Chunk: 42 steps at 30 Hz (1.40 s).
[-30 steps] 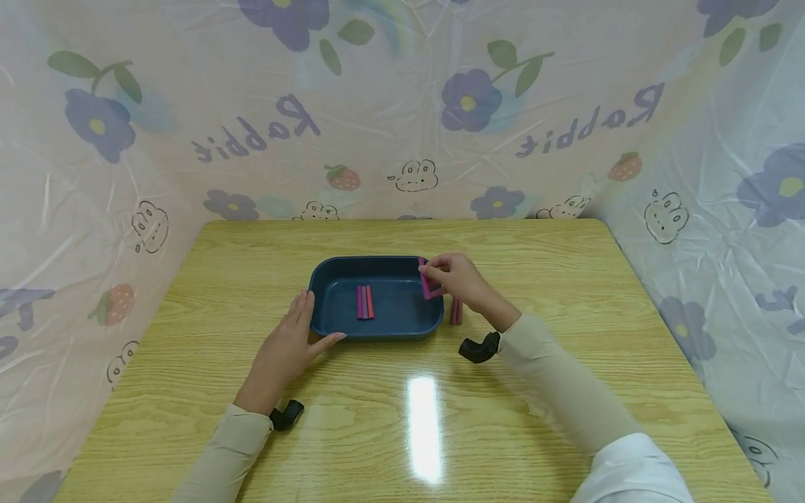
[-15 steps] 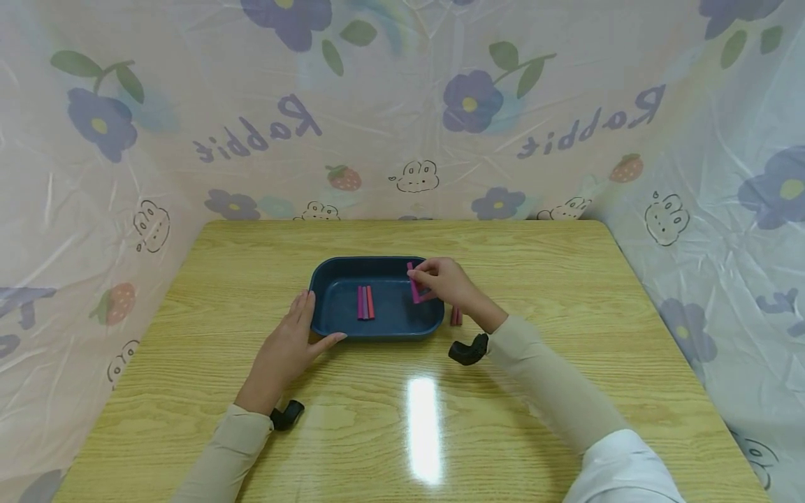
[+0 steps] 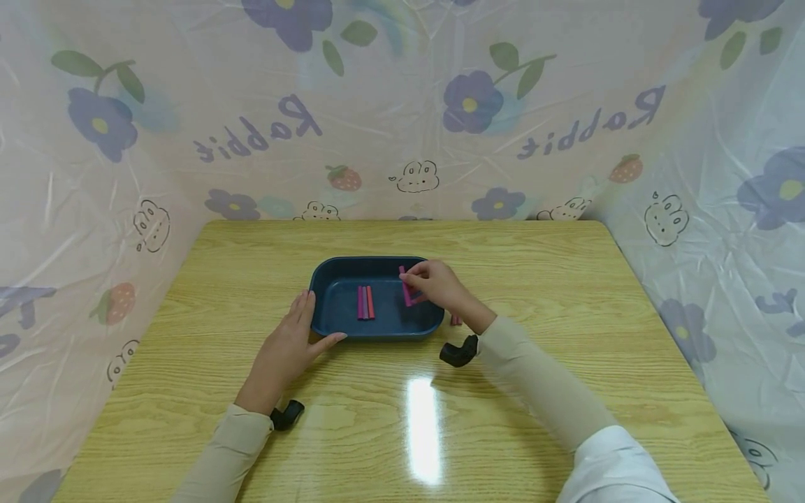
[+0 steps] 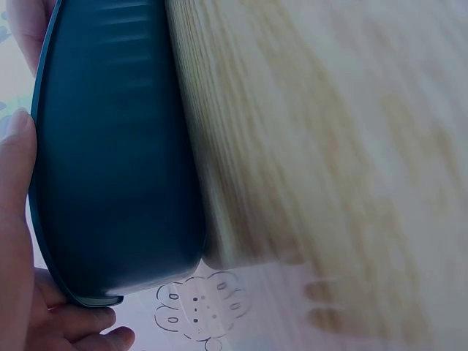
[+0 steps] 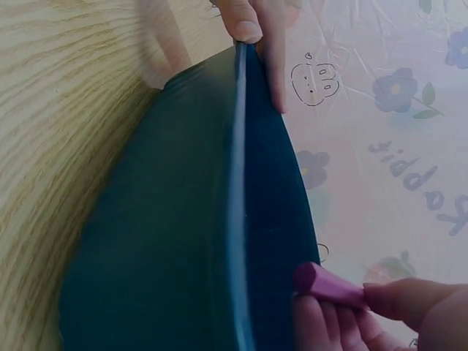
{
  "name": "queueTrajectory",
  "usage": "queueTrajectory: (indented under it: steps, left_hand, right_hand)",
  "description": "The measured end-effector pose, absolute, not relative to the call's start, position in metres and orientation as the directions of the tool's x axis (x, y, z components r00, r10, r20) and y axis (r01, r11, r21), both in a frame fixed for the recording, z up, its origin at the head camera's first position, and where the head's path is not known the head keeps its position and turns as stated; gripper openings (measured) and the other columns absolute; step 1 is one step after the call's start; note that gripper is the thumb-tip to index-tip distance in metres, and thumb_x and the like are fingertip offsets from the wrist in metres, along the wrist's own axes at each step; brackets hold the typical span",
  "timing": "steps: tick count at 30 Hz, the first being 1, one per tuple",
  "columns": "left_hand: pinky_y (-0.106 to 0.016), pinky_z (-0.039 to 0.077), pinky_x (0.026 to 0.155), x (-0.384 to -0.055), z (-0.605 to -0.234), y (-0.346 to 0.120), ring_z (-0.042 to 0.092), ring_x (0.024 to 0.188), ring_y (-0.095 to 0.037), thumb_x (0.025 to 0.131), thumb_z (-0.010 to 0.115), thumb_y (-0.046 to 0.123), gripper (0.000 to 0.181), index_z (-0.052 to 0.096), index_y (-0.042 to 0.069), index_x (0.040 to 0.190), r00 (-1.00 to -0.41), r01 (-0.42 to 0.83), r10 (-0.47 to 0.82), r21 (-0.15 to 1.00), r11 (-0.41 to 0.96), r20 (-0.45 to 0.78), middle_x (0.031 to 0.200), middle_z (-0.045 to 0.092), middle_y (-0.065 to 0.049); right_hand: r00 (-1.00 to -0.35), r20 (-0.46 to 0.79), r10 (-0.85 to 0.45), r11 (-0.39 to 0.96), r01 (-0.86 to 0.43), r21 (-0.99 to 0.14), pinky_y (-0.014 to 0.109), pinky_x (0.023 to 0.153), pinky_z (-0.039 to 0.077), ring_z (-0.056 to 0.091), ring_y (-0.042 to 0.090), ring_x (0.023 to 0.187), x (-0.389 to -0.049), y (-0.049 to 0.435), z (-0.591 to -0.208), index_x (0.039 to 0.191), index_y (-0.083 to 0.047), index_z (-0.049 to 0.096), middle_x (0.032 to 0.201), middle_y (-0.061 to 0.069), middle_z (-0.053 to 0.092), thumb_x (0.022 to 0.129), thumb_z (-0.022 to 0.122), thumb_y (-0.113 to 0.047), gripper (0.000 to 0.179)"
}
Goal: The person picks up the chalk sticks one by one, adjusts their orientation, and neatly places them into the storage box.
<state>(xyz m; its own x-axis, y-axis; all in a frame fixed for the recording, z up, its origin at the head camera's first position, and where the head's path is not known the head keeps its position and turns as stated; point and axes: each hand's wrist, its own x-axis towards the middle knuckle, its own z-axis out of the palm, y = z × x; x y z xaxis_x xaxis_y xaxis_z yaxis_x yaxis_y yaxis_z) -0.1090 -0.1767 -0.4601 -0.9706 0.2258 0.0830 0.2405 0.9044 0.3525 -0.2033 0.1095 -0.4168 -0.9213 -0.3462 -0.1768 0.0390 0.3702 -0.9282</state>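
Note:
A dark blue rectangular tray (image 3: 386,328) stands on the table. My left hand (image 3: 286,349) rests against its left end, fingers fairly straight along the side and thumb stretched along the front rim. Over the tray's right part, my right hand (image 3: 440,285) pinches a magenta stick (image 3: 405,288) between thumb and fingers. The right wrist view shows this stick's rounded end (image 5: 329,284) beyond the tray wall. Another pinkish piece shows near the stick's lower end, partly hidden by the hand. Three sticks (image 3: 365,302), magenta, purple and coral red, lie side by side in the tray.
More dark pink sticks (image 3: 455,320) lie on the wood-grain table (image 3: 352,419) just right of the tray, mostly hidden by the right hand and wrist. A patterned cloth (image 3: 377,140) hangs behind and at both sides.
My right hand has moved left, carrying the magenta stick from the tray's right rim further over its inside. My left hand and the three sticks in the tray stay put.

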Motion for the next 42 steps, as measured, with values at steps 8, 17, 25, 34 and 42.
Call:
queueTrajectory:
  steps: [8, 17, 25, 34, 42]
  left_hand:
    - [-0.051, 0.031, 0.103, -0.110, -0.462, -0.177, 0.015, 0.139, -0.030, 0.081, 0.050, 0.069, 0.102, 0.012, 0.003, 0.149, -0.972, 0.235, 0.218, 0.348, 0.908, 0.089, 0.152, 0.015, -0.017]
    - [-0.053, 0.029, 0.103, -0.109, -0.460, -0.177, 0.014, 0.139, -0.032, 0.082, 0.053, 0.065, 0.102, 0.010, 0.002, 0.149, -0.972, 0.234, 0.223, 0.375, 0.897, 0.072, 0.153, 0.011, -0.018]
    - [-0.052, 0.029, 0.103, -0.109, -0.460, -0.177, 0.013, 0.139, -0.032, 0.082, 0.053, 0.065, 0.102, 0.009, 0.002, 0.149, -0.972, 0.235, 0.223, 0.375, 0.897, 0.073, 0.153, 0.011, -0.018]
    - [-0.052, 0.030, 0.103, -0.109, -0.460, -0.177, 0.014, 0.139, -0.031, 0.081, 0.047, 0.070, 0.103, 0.009, 0.002, 0.149, -0.970, 0.244, 0.232, 0.370, 0.896, 0.076, 0.153, 0.010, -0.017]
    - [-0.052, 0.030, 0.103, -0.110, -0.461, -0.178, 0.014, 0.139, -0.031, 0.080, 0.042, 0.074, 0.105, 0.009, 0.002, 0.149, -0.969, 0.244, 0.234, 0.370, 0.896, 0.074, 0.153, 0.010, -0.017]
  right_hand:
    - [-0.919, -0.202, -0.339, 0.369, 0.067, -0.927, 0.032, 0.063, 0.056, 0.064, 0.020, 0.083, -0.206, 0.101, -0.426, 0.099, 0.001, 0.066, 0.092, 0.011, 0.065, 0.093, 0.059, -0.020, 0.023]
    - [-0.911, -0.208, -0.356, 0.372, 0.066, -0.926, 0.035, 0.064, 0.056, 0.066, 0.020, 0.079, -0.209, 0.090, -0.433, 0.102, 0.006, 0.066, 0.088, 0.012, 0.067, 0.093, 0.060, -0.019, 0.028]
    - [-0.916, -0.196, -0.350, 0.409, 0.038, -0.912, 0.034, 0.063, 0.056, 0.067, 0.018, 0.074, -0.210, 0.082, -0.437, 0.101, 0.006, 0.067, 0.086, 0.011, 0.068, 0.092, 0.060, -0.019, 0.027]
    - [-0.916, -0.208, -0.342, 0.439, 0.041, -0.898, 0.034, 0.061, 0.056, 0.067, 0.018, 0.068, -0.213, 0.073, -0.443, 0.099, 0.005, 0.068, 0.082, 0.009, 0.068, 0.092, 0.061, -0.019, 0.026]
    - [-0.914, -0.237, -0.330, 0.479, 0.055, -0.876, 0.029, 0.058, 0.056, 0.067, 0.017, 0.065, -0.217, 0.067, -0.448, 0.089, 0.001, 0.068, 0.081, 0.008, 0.067, 0.092, 0.061, -0.020, 0.022]
